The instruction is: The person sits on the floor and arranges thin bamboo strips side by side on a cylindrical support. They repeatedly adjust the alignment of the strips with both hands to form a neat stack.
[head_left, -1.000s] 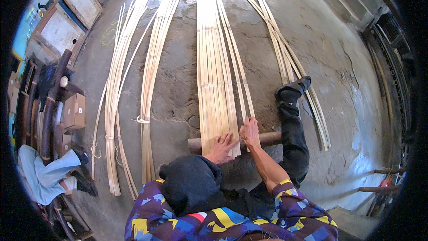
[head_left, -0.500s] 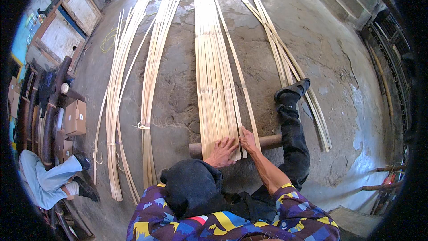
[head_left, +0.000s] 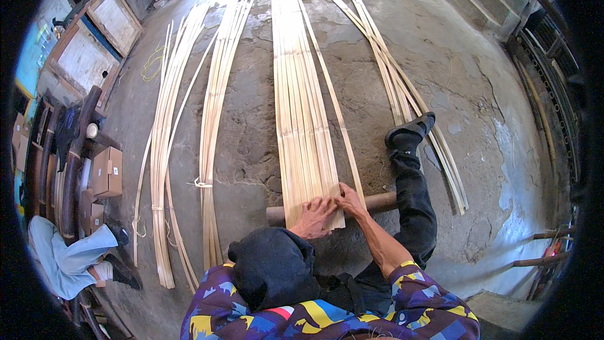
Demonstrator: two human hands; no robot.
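Note:
Long, pale bamboo strips (head_left: 299, 107) lie side by side in a flat row on the floor, running away from me. Their near ends rest across a brown round pole (head_left: 381, 202). My left hand (head_left: 314, 216) lies over the near ends with its fingers spread. At the right edge of the row, my right hand (head_left: 351, 201) has its fingers bent and closed at the outermost strip; the fingertips are partly hidden. One single strip (head_left: 333, 97) lies a little apart, slanting along the right of the row, its near end beside my right hand.
Two tied bundles of strips (head_left: 165, 132) (head_left: 214, 101) lie to the left. Crossed loose strips (head_left: 393, 69) lie right, by my outstretched foot (head_left: 411, 131). Cardboard boxes (head_left: 107, 172) and another person's legs (head_left: 88, 252) are at far left. Steps (head_left: 487, 0) stand at back right.
The outermost strip at the right of the row has moved left, and the gap beside it has closed at the near end. My right hand's fingers have bent in more; my left hand stays on the strips.

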